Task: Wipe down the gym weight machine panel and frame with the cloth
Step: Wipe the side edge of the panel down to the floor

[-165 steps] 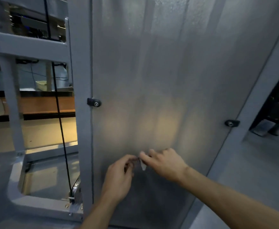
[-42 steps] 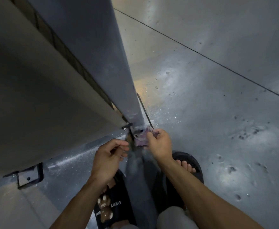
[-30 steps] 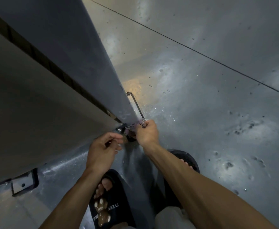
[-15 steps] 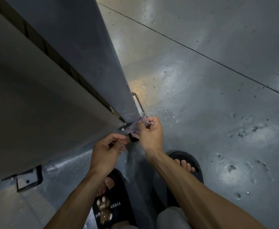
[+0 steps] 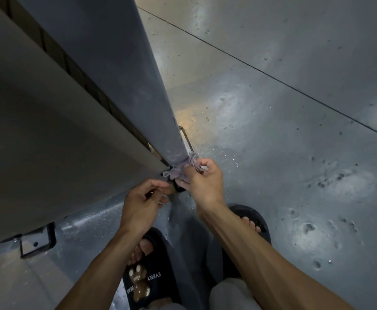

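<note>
I look straight down along the machine. A small crumpled lilac cloth (image 5: 179, 170) is pressed against the foot of the grey frame post (image 5: 125, 70). My right hand (image 5: 202, 182) grips the cloth there. My left hand (image 5: 143, 202) hovers just left of it with fingers pinched together; whether it holds anything I cannot tell. The flat grey panel (image 5: 37, 139) fills the left side.
A metal foot bracket (image 5: 36, 241) sits on the floor at the lower left, another (image 5: 186, 138) behind the post base. My feet in dark slippers (image 5: 145, 274) stand just below my hands. The grey pitted floor (image 5: 283, 153) spreads to the right.
Since 5.5 s ago my view dropped from the upright panel to the post's base. In the last second my right hand and the cloth shifted slightly around the post foot.
</note>
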